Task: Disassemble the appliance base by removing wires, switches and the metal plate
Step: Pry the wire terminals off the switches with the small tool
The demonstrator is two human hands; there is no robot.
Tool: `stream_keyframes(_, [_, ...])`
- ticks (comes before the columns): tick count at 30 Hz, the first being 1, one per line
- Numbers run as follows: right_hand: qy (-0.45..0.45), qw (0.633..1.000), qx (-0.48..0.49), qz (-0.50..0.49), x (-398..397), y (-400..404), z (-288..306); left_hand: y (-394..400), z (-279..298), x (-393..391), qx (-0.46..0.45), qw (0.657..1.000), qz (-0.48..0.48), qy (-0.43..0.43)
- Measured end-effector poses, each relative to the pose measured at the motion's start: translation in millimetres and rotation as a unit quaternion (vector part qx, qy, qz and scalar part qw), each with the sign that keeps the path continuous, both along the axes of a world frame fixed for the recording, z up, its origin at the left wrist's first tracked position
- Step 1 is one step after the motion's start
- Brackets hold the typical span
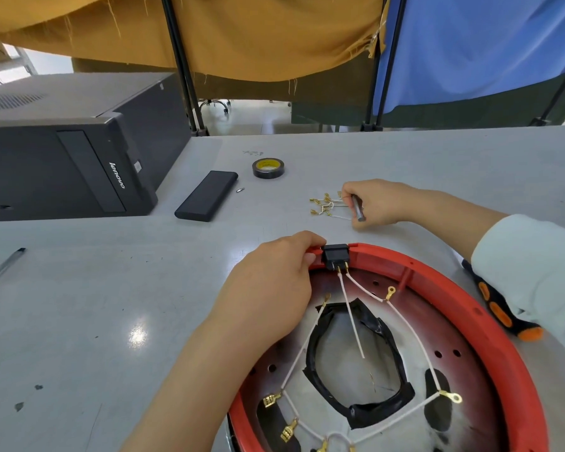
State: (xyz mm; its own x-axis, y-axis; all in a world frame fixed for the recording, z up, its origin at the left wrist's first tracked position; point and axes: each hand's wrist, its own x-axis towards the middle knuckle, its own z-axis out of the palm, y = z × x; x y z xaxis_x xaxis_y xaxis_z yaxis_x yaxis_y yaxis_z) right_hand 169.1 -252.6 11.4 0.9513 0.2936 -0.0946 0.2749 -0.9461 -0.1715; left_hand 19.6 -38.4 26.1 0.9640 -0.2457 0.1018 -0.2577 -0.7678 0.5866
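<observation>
Head view: red appliance base (437, 272) lies upside down at the near right of the grey worktop (111, 305), its rim uppermost. A black rocker switch (335, 256) sits in a notch at the far edge of the rim. White wires (351, 316) with brass terminals run from the switch across the metal plate (463, 370) inside the base; the plate has a central opening edged in black tape.

Left hand (274, 288) rests on the rim just beside the switch, fingers curled over the red edge. Right hand (377, 202) is farther back on the worktop, fingers wrapped round a small grey metal bit (357, 208), and touches a loose bundle of removed wires (327, 205) with brass terminals.

A screwdriver handle (499, 308), black and orange, lies right of the base, partly hidden by the pale sleeve. Behind the base: a roll of black tape (268, 168), a flat black case (207, 200), a small screwdriver bit (239, 190). A black Lenovo computer tower (79, 151) lies at far left; a pen (2, 267) lies at the left edge.
</observation>
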Motion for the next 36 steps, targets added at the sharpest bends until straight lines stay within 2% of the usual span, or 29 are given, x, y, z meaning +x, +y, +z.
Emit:
stream_keyframes(6, [-0.064, 0.997, 0.009, -0.05, 6, -7, -8, 0, 1, 3, -0.003, 1.0, -0.004, 0.003])
stream_keyframes(8, [-0.072, 0.995, 0.043, -0.049, -1, -4, -1, 1, 1, 3, -0.003, 1.0, -0.006, 0.004])
stream_keyframes(11, [-0.068, 0.978, 0.193, -0.04, -29, 6, 21, 2, 0, 4, -0.001, 1.0, -0.008, 0.005])
stream_keyframes(14, [-0.041, 0.938, 0.345, -0.015, -77, 23, 44, 1, 0, 5, 0.001, 1.0, -0.005, 0.01])
stream_keyframes(17, [-0.027, 0.9, 0.434, 0.016, -121, 36, 53, 1, 0, 6, 0.001, 1.0, -0.009, 0.009])
stream_keyframes(21, [-0.044, 0.907, 0.419, 0.004, -143, 48, 40, 0, 2, 7, 0.023, 1.0, -0.021, -0.005])
stream_keyframes(25, [-0.066, 0.872, 0.481, -0.065, -137, 51, 33, 3, 9, 14, 0.064, 0.997, -0.04, 0.016])
stream_keyframes(26, [-0.077, 0.872, 0.478, -0.071, -134, 51, 32, 3, 11, 17, 0.072, 0.996, -0.05, 0.025])
stream_keyframes(30, [-0.126, 0.904, 0.405, -0.053, -127, 52, 22, 1, 8, 20, 0.042, 0.996, -0.075, 0.014])
stream_keyframes(36, [-0.176, 0.917, 0.357, -0.024, -126, 53, 16, 2, -2, 25, 0.012, 0.997, -0.079, -0.012])
